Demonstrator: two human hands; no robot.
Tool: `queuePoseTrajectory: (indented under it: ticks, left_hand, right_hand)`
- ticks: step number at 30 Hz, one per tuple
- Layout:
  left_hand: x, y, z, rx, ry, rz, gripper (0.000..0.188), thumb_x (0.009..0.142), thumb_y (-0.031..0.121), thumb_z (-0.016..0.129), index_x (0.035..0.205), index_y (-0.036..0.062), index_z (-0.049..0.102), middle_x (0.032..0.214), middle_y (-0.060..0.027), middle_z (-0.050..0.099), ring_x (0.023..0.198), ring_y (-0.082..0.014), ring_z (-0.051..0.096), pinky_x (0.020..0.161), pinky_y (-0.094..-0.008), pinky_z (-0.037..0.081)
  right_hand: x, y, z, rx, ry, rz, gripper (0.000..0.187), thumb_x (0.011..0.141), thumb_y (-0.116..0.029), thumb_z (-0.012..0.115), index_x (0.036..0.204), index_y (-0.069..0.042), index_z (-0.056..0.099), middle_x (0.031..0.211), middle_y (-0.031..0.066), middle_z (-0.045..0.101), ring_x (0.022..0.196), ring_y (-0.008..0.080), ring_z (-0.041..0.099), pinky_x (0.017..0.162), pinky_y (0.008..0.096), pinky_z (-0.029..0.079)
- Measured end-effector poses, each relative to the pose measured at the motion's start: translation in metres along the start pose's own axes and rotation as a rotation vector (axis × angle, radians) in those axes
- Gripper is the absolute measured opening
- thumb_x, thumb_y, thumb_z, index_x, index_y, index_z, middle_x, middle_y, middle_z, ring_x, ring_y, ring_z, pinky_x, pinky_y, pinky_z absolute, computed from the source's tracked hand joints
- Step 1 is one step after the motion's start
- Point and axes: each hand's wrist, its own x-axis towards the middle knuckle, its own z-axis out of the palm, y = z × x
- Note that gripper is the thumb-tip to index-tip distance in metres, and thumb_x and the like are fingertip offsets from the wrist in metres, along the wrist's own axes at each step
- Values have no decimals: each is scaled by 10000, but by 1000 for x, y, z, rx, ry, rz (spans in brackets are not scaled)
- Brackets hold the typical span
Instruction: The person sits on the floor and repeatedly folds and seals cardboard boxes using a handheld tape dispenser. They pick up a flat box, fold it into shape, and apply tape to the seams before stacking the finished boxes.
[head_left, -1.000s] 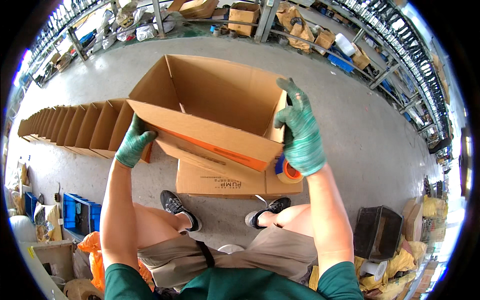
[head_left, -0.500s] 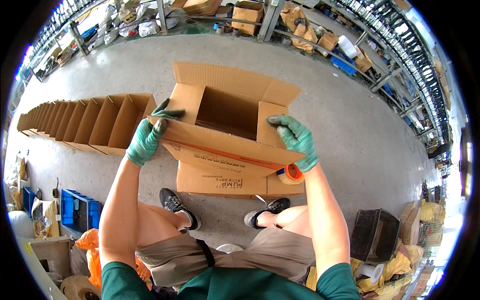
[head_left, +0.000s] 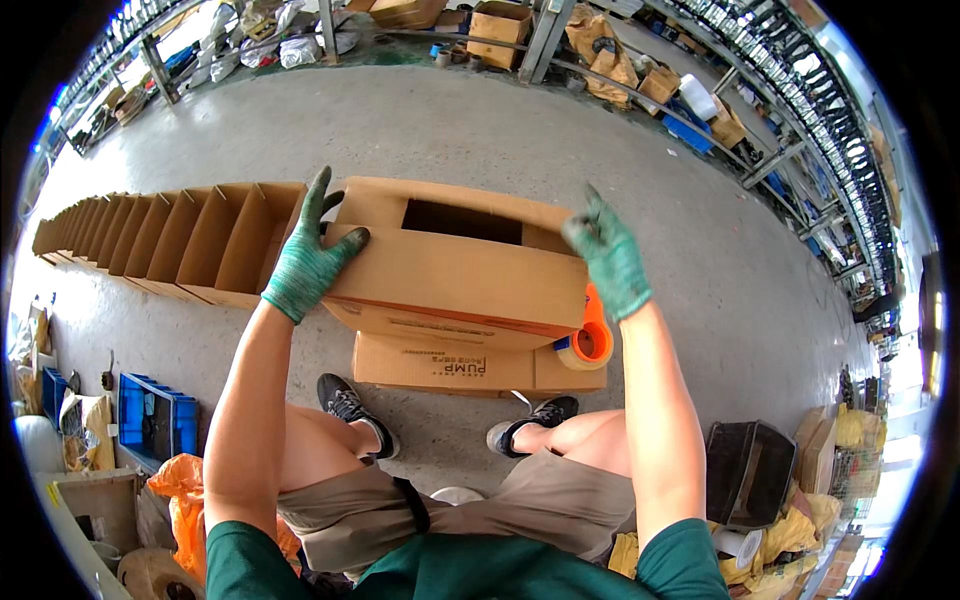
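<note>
A brown cardboard box (head_left: 455, 275) stands before me, its near long flap folded in over the top and its far flap lowered. A narrow dark gap (head_left: 463, 222) shows between them. At the box's left end, my left hand (head_left: 312, 255), in a green knit glove, has its fingers stretched up and its thumb against the near flap. My right hand (head_left: 608, 250), gloved alike, is beside the right end with its fingers apart, holding nothing. An orange tape dispenser (head_left: 597, 338) lies below it on a flattened-looking carton (head_left: 430, 368) that sits under the box's near side.
A long row of open cardboard boxes (head_left: 200, 240) stretches away on the left. Near me are a blue crate (head_left: 157, 425), an orange bag (head_left: 178, 490) and a black bin (head_left: 752, 472). A metal rack (head_left: 800, 150) with clutter beneath it runs along the far right.
The box's far flap has come down, and the near flap now lies over the opening, leaving a slot. Both hands have spread their fingers; more of the tape dispenser shows.
</note>
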Motion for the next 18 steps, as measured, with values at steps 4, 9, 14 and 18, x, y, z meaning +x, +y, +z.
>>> queuePoseTrajectory:
  ticks: [4, 9, 14, 18]
  left_hand:
    - [-3, 1, 2, 214, -32, 29, 610, 990, 286, 639, 1533, 141, 404, 1504, -115, 475, 1353, -211, 450, 1159, -346, 343]
    - [0, -11, 9, -51, 20, -128, 476, 1054, 240, 513, 1521, 181, 438, 1524, -85, 457, 1387, -205, 421, 1179, -330, 303]
    - [-3, -2, 14, -97, 24, -237, 507, 1045, 171, 503, 1543, 187, 406, 1548, -55, 431, 1391, -182, 395, 1183, -308, 279]
    - [1, -11, 12, -50, 0, -180, 505, 1046, 128, 484, 1538, 219, 417, 1504, -69, 474, 1345, -173, 431, 1171, -308, 298]
  right_hand:
    - [-23, 15, -3, -93, -105, -8, 302, 961, -121, 645, 1260, -127, 605, 1676, 172, 107, 1549, 302, 105, 1165, 415, 322]
    - [-25, 11, 4, -298, -128, -66, 454, 985, -198, 631, 1425, -189, 520, 1675, 185, 62, 1543, 353, 113, 1184, 434, 301]
    - [-31, 8, 5, -403, -161, -30, 455, 1002, -229, 609, 1444, -205, 505, 1676, 174, 45, 1545, 348, 84, 1193, 435, 300]
    - [-34, 22, -12, -260, -164, -188, 394, 1023, -204, 559, 1415, -211, 531, 1647, 142, 226, 1511, 341, 240, 1126, 475, 405]
